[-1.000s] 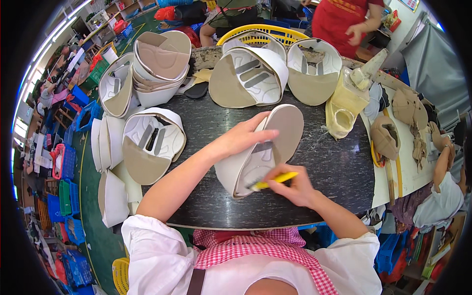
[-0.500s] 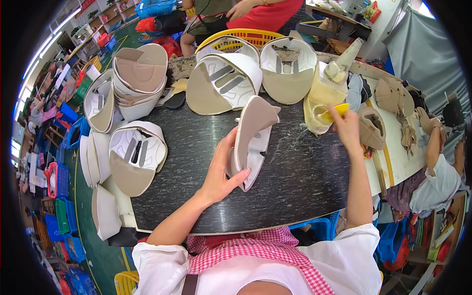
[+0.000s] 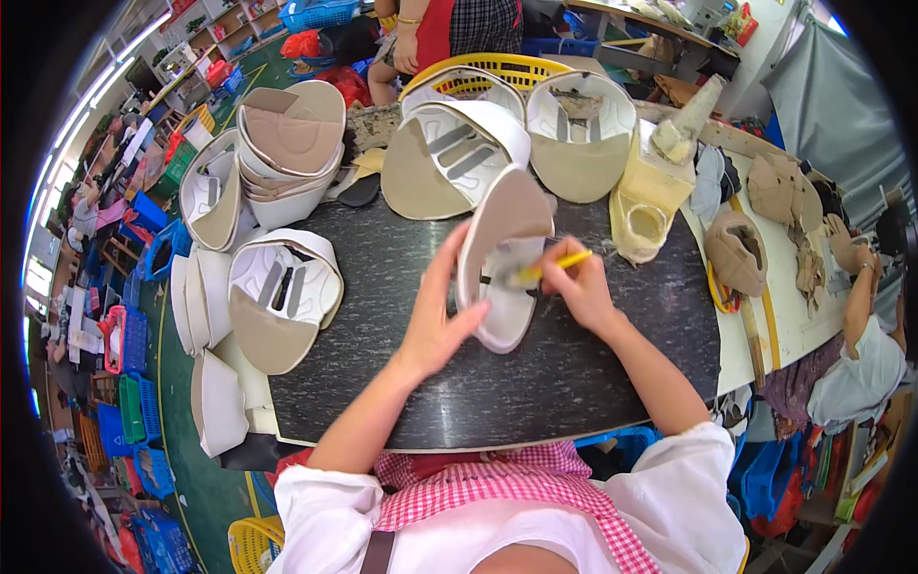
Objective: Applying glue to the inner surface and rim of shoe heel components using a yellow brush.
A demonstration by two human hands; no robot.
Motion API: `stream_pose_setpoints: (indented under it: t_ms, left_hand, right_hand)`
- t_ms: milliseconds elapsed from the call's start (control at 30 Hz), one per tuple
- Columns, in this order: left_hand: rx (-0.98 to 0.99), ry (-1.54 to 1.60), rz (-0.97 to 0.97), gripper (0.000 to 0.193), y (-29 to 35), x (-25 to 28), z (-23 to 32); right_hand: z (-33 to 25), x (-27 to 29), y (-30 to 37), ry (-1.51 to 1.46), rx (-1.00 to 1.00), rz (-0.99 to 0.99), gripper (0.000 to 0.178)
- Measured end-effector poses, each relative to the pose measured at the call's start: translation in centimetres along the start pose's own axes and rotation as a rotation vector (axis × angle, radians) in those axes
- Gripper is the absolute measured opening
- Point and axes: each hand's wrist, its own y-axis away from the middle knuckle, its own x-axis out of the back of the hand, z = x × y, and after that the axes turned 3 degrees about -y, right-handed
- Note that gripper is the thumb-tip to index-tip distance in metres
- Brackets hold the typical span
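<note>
My left hand (image 3: 435, 320) grips the left side of a curved beige-and-white moulded piece (image 3: 500, 215), fingers behind it and thumb on its near rim. The piece stands tilted over the black tabletop, its white hollow turned to the right. Pinched in my right hand (image 3: 579, 289) is a yellow-handled brush (image 3: 574, 259), its blurred bristle end inside the hollow. Right of that hand, a glue-crusted yellowish container (image 3: 629, 201) has a round opening at its near end. I cannot see what is inside it.
Similar beige-and-white pieces (image 3: 279, 301) stand at the left, some in a stack (image 3: 292, 139), with others (image 3: 579, 134) along the back. A yellow basket (image 3: 540, 72) sits behind the table (image 3: 402, 411). Brown pieces (image 3: 735, 251) lie at the right, where another person (image 3: 851, 373) works.
My right hand has brought the brush left from the container's opening into the hollow of the piece. My left hand has turned the piece's hollow more into view. The person behind the table has shifted.
</note>
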Motion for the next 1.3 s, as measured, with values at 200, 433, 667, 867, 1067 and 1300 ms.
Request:
stream_pose_setpoints:
  t_ms: [200,433,667,867,1067,1300]
  left_hand:
    - [0.113,-0.074,0.017,0.069,4.1,0.1,-0.9]
    - [0.148,-0.022,-0.023,0.072,3.4,0.9,1.9]
    - [-0.054,-0.016,0.045,0.075,0.1,0.1,1.7]
    - [-0.119,-0.121,-0.080,0.080,-1.1,-1.1,3.5]
    - [-0.492,-0.344,0.086,0.080,-0.4,0.1,3.4]
    - [-0.114,-0.459,-0.196,0.055,4.9,-1.2,-1.7]
  right_hand:
    - [-1.6,-2.0,-0.2,0.236,0.310,0.062,0.014]
    - [-1.7,-1.1,1.8,0.179,0.221,-0.212,0.014]
    - [-0.3,0.1,2.5,0.027,-0.003,0.044,0.012]
    - [-2.9,-1.0,2.0,0.204,0.398,0.075,0.014]
    - [-2.5,2.7,5.8,0.155,0.205,0.017,0.013]
    - [-3.5,11.4,1.4,0.639,0.268,0.368,0.015]
